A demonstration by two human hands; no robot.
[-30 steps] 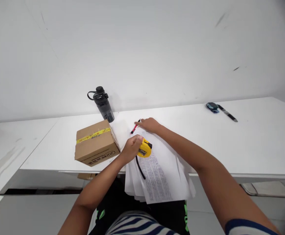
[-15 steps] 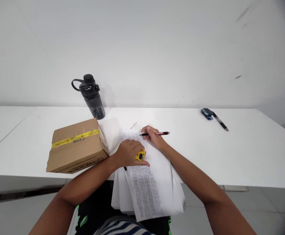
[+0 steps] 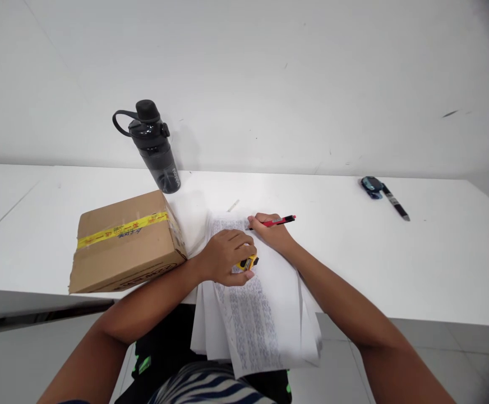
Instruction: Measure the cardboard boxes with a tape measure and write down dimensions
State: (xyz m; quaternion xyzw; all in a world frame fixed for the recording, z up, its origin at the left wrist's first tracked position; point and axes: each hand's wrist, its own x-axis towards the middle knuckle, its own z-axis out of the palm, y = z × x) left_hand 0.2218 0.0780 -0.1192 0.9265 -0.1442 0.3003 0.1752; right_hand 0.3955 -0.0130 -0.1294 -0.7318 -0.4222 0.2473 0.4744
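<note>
My left hand [image 3: 224, 255] rests on a stack of handwritten sheets [image 3: 255, 331], its fingers curled over a small yellow and black tape measure [image 3: 247, 263]. Much of the tape measure is hidden under the fingers. Further up the stack, my right hand [image 3: 273, 232] grips a red and black pen [image 3: 278, 221] near its lower end, tilted with its tip toward the top of the top sheet. Dense lines of writing run down the left part of that sheet, and its right part is blank. The lower ends of the sheets hang over the table's front edge.
A cardboard box [image 3: 122, 241] with yellow tape sits left of my left forearm. Behind it stands a dark bottle [image 3: 155, 151] with a carry loop. At the far right of the white table [image 3: 354, 252] lie a small dark-blue device [image 3: 371, 187] and a black pen-like item [image 3: 396, 203].
My right hand has rolled inward and brought the pen to a steeper slant near the page. My left fingers have shifted over the tape measure, which has turned slightly. The whole view has shifted a little.
</note>
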